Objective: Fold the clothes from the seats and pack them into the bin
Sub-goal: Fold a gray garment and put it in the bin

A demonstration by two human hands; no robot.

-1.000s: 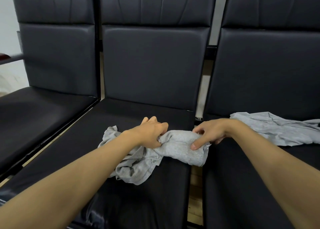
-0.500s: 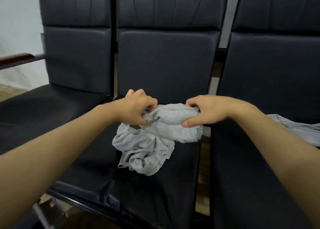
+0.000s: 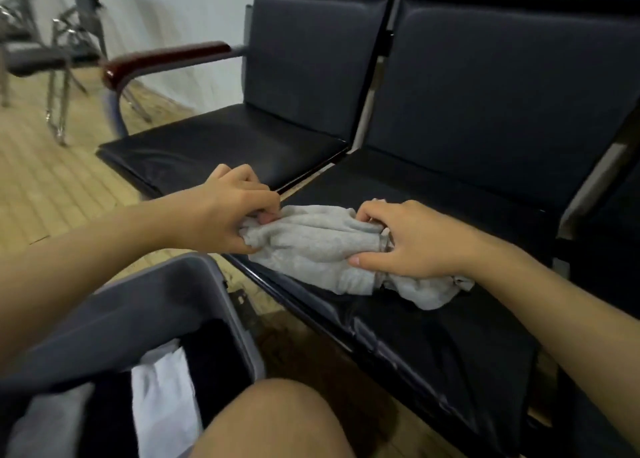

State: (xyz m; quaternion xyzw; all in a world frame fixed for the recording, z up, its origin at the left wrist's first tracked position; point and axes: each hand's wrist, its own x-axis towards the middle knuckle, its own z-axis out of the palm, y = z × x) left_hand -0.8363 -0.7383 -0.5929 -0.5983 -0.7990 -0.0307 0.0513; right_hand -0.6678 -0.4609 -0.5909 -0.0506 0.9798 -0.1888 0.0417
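Observation:
A light grey garment [image 3: 311, 246], bunched and partly rolled, hangs between my two hands just over the front of the middle black seat [image 3: 450, 201]. My left hand [image 3: 235, 211] grips its left end with curled fingers. At the other end, my right hand [image 3: 412, 239] holds the cloth, thumb underneath, and a loose tail of fabric droops past that wrist. The grey bin [image 3: 138, 305] stands on the floor at lower left, below my left forearm. Inside it lie white, dark and grey folded clothes.
The left black seat [image 3: 221, 146] has a red-brown wooden armrest [image 3: 166, 59]. Metal chair legs [image 3: 59, 87] stand on the wooden floor at far left. My bare knee [image 3: 277, 423] is at the bottom, next to the bin.
The view has swung left and down, bringing the bin and my knee into sight. Both hands kept their hold and carried the grey garment toward the seat's front edge.

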